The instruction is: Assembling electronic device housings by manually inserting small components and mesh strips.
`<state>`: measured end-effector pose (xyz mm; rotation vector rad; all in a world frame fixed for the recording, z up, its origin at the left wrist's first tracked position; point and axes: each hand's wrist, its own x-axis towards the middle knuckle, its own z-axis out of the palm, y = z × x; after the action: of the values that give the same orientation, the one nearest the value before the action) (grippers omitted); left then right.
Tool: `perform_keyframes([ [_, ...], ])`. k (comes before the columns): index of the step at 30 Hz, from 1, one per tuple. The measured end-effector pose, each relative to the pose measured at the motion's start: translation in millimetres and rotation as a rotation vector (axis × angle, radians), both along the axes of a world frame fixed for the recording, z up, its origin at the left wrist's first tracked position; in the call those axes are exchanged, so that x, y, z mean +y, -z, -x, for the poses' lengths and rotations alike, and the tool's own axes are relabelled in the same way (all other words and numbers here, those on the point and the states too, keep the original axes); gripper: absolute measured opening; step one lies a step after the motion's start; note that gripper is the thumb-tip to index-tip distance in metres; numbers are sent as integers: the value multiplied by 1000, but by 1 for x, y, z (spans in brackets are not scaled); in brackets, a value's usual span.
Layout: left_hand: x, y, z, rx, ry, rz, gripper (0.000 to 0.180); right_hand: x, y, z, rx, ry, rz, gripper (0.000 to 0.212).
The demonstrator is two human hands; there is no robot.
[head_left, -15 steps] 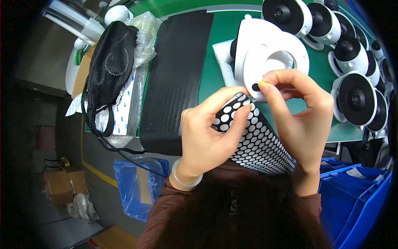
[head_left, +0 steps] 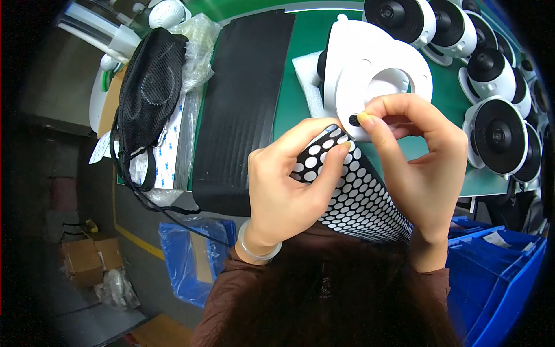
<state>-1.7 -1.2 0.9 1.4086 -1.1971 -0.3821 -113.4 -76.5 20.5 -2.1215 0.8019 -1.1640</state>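
My left hand (head_left: 283, 185) is closed on a corner of a black sheet patterned with rows of white dots (head_left: 361, 194), pinched between thumb and fingers. The sheet slopes down toward my lap. My right hand (head_left: 425, 156) pinches with thumb and index finger at the edge of a small round black pad (head_left: 354, 120). That pad lies against the lower end of a white plastic housing (head_left: 358, 63) with a large round opening in its foot. Beneath the housing is a white foam piece (head_left: 311, 84). My right hand's other fingers are curled near the opening, partly hidden.
Several white devices with black round faces (head_left: 498, 136) crowd the right of the green table (head_left: 283, 115). Left lie a black ribbed board (head_left: 243, 98), a black mesh pouch (head_left: 151, 87) and bubble wrap (head_left: 199, 52). Blue bins (head_left: 491, 283) stand below right; a cardboard box (head_left: 84, 260) is on the floor.
Both hands keep almost the same pose. The right thumb and finger have shifted very slightly at the black pad; the view has moved a little.
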Motion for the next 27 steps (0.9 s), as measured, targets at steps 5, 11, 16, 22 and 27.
perform_keyframes([
  [5,0,-4,1,15,34,1,15,0,-2,-2,-3,-16,49,5],
  [11,7,-6,1,64,17,-61,12,-1,-12,-1,-163,21,-254,5],
  [16,27,-18,-1,130,21,-68,11,13,8,21,-114,-145,14,15],
  [22,25,-24,2,217,107,-69,11,22,13,32,-70,-275,-228,14],
  [27,23,-19,6,109,49,-64,12,31,18,29,-103,-151,-123,15],
])
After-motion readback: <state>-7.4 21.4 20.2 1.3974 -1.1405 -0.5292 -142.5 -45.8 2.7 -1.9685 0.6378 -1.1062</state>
